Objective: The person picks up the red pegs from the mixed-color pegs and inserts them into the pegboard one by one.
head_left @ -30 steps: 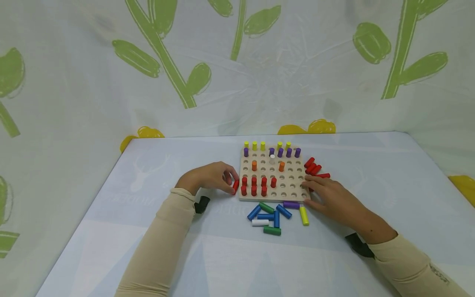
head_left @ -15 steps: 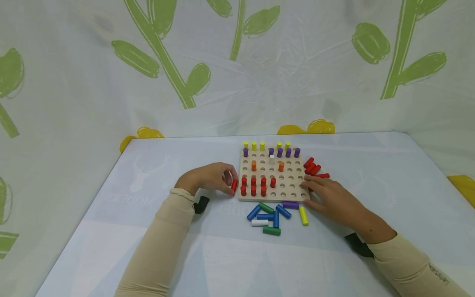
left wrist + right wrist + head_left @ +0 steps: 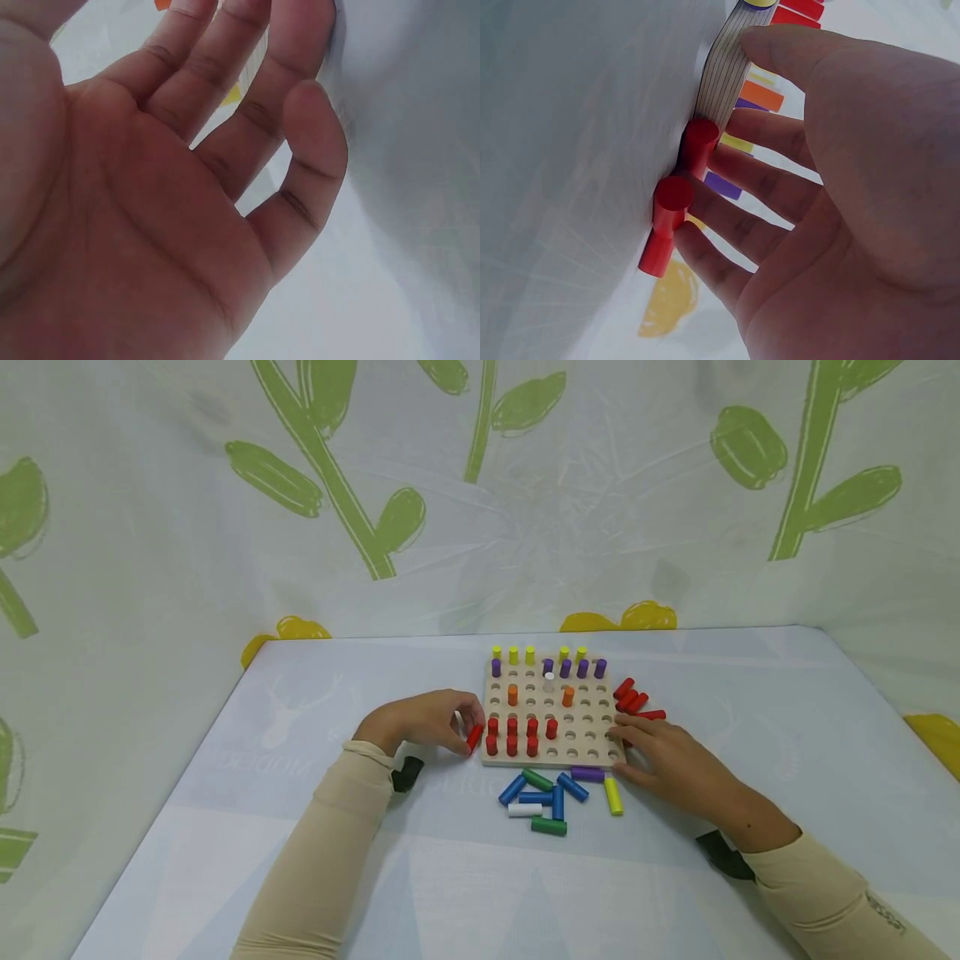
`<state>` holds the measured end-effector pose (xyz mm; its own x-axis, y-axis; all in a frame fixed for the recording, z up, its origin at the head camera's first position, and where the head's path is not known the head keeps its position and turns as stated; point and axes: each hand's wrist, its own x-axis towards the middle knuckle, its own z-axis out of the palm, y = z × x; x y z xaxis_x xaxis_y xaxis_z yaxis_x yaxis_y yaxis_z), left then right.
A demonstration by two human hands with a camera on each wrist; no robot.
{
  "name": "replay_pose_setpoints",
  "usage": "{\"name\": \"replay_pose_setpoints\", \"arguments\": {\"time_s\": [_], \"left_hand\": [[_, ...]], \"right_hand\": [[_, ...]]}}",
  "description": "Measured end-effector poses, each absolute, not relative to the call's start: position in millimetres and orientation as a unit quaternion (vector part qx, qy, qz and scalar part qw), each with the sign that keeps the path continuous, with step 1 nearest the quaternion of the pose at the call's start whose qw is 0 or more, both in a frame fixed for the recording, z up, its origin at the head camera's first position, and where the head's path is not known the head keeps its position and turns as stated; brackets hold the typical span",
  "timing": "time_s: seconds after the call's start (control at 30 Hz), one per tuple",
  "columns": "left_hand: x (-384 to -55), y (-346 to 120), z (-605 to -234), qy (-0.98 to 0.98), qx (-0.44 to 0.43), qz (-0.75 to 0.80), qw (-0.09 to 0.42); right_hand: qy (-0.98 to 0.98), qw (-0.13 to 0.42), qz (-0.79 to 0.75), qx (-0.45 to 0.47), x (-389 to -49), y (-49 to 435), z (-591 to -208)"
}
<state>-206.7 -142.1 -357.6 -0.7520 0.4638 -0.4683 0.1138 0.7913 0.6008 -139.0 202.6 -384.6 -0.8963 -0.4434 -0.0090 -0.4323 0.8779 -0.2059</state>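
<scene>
In the head view, a square wooden peg board [image 3: 525,762] stands flat on the table with rows of holes. My left hand [image 3: 429,718] pinches a red peg [image 3: 475,739] between thumb and fingers, just beside the board's left edge. Red pegs [image 3: 512,746] fill part of the two rows nearest me. My right hand [image 3: 678,764] rests against the board's right side, fingers fairly straight. The right wrist view has its thumb on the board's layered edge [image 3: 724,67] and fingertips near loose red pegs [image 3: 673,201]. The left wrist view hides the pinched peg.
Yellow [image 3: 513,655], purple [image 3: 582,669], orange [image 3: 568,697] and white [image 3: 549,682] pegs stand in the board. Loose blue [image 3: 558,802], green [image 3: 549,827], white [image 3: 525,811], purple [image 3: 587,774] and yellow [image 3: 614,797] pegs lie in front. More red pegs [image 3: 627,700] lie to its right.
The red peg in my left hand has shifted and turned slightly between the fingers, standing steeper half a second ago. My right hand and the pegs in the board stay put.
</scene>
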Motion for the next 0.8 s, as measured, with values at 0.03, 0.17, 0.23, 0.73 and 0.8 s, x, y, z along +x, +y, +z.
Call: {"name": "replay_pose_setpoints", "arguments": {"time_s": [0.03,0.17,0.23,0.73,0.8], "left_hand": [[-206.3,-141.8,-357.1,0.892,0.161,0.281,0.315],[-205.0,-140.8,-355.2,0.891,0.157,0.281,0.320],[-204.9,-140.7,-355.0,0.891,0.155,0.281,0.321],[-205.7,-142.9,-353.6,0.893,0.165,0.281,0.311],[-206.1,-143.6,-353.1,0.893,0.168,0.287,0.302]], "right_hand": [[0.968,0.027,-0.100,-0.227,-139.0,202.6,-384.5],[0.968,0.025,-0.099,-0.228,-139.4,202.6,-384.8],[0.968,0.024,-0.099,-0.228,-139.6,202.6,-384.9],[0.969,0.025,-0.099,-0.224,-139.4,202.2,-386.2],[0.969,0.026,-0.100,-0.223,-139.4,202.1,-386.0]]}}
